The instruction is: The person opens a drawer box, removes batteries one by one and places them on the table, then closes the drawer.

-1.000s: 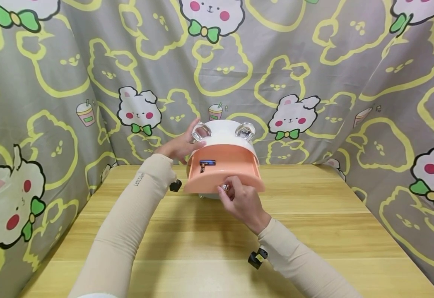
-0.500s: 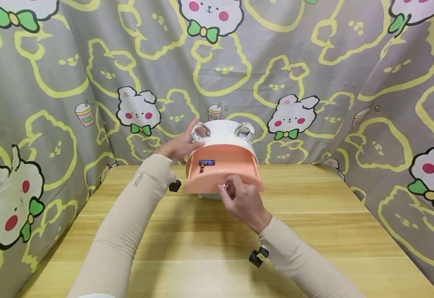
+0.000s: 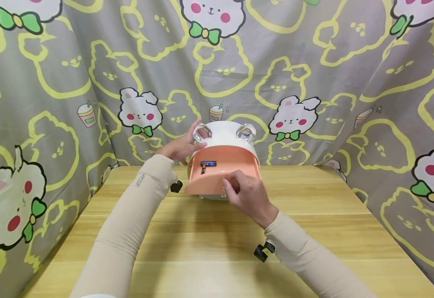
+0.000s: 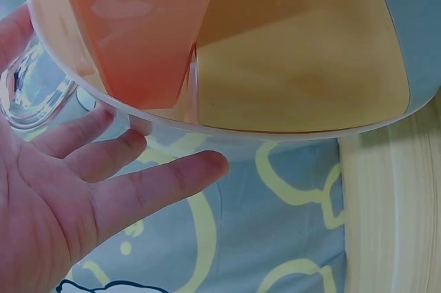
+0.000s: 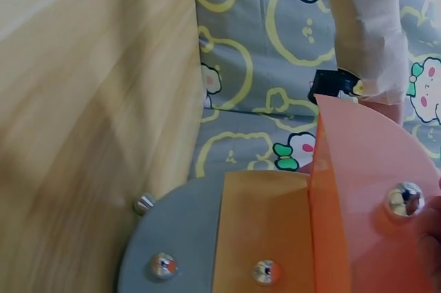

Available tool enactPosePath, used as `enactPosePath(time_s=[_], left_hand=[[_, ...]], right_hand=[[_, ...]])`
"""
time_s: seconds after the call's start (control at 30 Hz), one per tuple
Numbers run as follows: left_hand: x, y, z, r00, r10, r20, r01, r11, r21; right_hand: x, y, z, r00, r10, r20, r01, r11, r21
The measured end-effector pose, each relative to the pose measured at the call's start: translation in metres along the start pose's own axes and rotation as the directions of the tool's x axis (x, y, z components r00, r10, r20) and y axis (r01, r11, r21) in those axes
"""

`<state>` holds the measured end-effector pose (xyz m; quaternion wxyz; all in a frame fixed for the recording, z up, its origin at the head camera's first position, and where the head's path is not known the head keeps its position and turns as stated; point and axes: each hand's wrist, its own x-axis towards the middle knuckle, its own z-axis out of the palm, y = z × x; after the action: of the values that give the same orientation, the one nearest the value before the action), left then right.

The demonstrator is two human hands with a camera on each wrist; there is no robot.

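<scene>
A round white drawer box with two clear ears stands on the table. Its peach top drawer is pulled out, and inside lie a blue battery and a smaller dark battery. My left hand rests against the box's left side, fingers extended; in the left wrist view they spread along its rim. My right hand is at the drawer front, fingers loosely bent. In the right wrist view the drawer's silver knob shows beside those fingertips, nothing held.
Below the top drawer are an orange drawer and a grey one, each with a silver knob. The wooden table runs back to a patterned grey curtain on three sides. Small black cameras ride on both wrists.
My right hand has come off the top drawer's knob and shifted slightly right. The drawer stays pulled out, and my left hand keeps its place on the box.
</scene>
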<state>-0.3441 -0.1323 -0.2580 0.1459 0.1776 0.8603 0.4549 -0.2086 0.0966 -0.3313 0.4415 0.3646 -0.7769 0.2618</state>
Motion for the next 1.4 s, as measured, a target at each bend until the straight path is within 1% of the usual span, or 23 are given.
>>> enactPosePath(time_s=[0.2,0.27,0.4,0.47,0.6,0.77,0.83,1.07,1.3,1.4], left_hand=[[-0.002,-0.002,-0.003,1.000,-0.001,0.002,0.001,1.000,0.007],[-0.002,-0.001,-0.003,1.000,0.009,-0.002,-0.009,1.000,0.010],[-0.002,0.002,-0.004,1.000,0.028,-0.010,-0.028,0.999,0.021],[-0.003,0.002,-0.004,1.000,0.023,-0.010,-0.023,1.000,0.013],[-0.002,0.000,-0.003,1.000,0.012,0.006,-0.012,1.000,-0.009],[0.002,-0.002,0.000,0.999,0.029,0.013,-0.029,0.999,-0.031],[0.003,-0.003,0.001,0.999,0.034,0.010,-0.034,0.999,-0.032],[0.002,-0.003,0.000,1.000,0.023,0.005,-0.023,1.000,-0.007],[0.002,-0.002,0.000,1.000,0.012,-0.002,-0.012,1.000,-0.018],[0.001,-0.002,0.000,1.000,0.013,0.001,-0.013,1.000,-0.008]], right_hand=[[0.010,0.001,-0.007,0.998,-0.047,0.028,0.047,0.999,0.000],[0.015,0.003,-0.011,0.997,-0.068,0.043,0.068,0.998,-0.005],[0.023,0.006,-0.016,0.989,-0.115,0.090,0.115,0.993,-0.003],[0.025,0.007,-0.019,0.984,-0.131,0.117,0.132,0.991,0.001],[0.028,0.009,-0.022,0.980,-0.127,0.154,0.127,0.992,0.011],[0.028,0.011,-0.026,0.978,-0.123,0.167,0.120,0.992,0.029],[0.029,0.013,-0.027,0.978,-0.132,0.164,0.129,0.991,0.027],[0.037,0.019,-0.029,0.976,-0.154,0.154,0.151,0.988,0.030],[0.046,0.026,-0.030,0.969,-0.169,0.182,0.163,0.985,0.050],[0.049,0.029,-0.030,0.967,-0.158,0.201,0.151,0.987,0.046]])
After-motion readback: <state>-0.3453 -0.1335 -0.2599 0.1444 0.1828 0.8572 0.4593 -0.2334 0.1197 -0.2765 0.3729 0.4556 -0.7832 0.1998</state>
